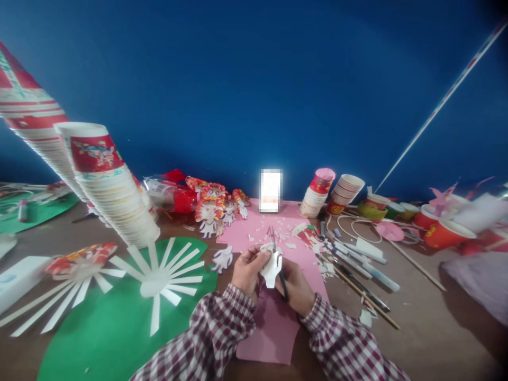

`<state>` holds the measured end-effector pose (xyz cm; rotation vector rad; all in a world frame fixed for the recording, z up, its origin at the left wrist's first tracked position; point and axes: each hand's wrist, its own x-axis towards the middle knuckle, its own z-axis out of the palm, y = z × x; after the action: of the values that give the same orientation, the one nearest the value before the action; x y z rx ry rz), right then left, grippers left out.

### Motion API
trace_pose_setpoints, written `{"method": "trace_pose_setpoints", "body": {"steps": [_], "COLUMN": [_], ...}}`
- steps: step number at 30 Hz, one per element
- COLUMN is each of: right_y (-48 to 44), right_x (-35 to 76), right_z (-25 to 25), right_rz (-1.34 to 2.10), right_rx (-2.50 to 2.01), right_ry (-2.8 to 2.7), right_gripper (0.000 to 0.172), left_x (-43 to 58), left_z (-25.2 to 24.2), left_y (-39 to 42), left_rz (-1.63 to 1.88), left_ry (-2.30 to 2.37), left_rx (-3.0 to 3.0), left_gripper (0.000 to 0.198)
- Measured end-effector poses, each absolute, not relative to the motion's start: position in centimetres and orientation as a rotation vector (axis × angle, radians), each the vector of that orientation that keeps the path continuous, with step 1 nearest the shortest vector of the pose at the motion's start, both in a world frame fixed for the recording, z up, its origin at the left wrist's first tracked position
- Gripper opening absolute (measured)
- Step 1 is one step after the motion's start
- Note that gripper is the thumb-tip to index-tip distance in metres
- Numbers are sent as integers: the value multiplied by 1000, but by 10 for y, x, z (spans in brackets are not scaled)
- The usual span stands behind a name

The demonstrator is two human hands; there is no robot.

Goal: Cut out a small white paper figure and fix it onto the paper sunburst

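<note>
Between my hands is a small white paper cutout (271, 272) shaped like a little figure. My left hand (249, 269) pinches its upper left side between thumb and fingers. My right hand (298, 286) is closed round the dark handle of a pair of scissors (283, 286), whose blades point away from me at the cutout's top edge. Both hands hover over a pink paper sheet (273, 330) sprinkled with white scraps. Just left of my left hand lies another white paper figure (222, 259). Further back stand paper figures with red and orange manes (210, 209).
Tall stacks of paper cups (115, 190) lean at the left beside green paper (99, 338) bearing a cup cut into strips (154, 283). Shorter cup stacks (344, 193) stand at the back right. Pens (365, 259) and a thin stick (373, 304) lie right of my right hand.
</note>
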<state>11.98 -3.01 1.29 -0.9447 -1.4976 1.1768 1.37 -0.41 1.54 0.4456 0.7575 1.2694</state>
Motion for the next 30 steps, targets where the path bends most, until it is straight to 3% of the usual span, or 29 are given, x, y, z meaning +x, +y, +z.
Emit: {"method": "trace_pose_setpoints", "body": {"steps": [30], "right_y": [-30], "right_x": [120], "right_z": [11], "right_rz": [1158], "right_rx": [-912], "right_ry": [-1489], "right_gripper": [31], "left_x": [14], "left_z": [14], "left_y": [-4], "left_rz": [1253], "left_ry": [749], "left_rx": [438], "left_gripper": [33]}}
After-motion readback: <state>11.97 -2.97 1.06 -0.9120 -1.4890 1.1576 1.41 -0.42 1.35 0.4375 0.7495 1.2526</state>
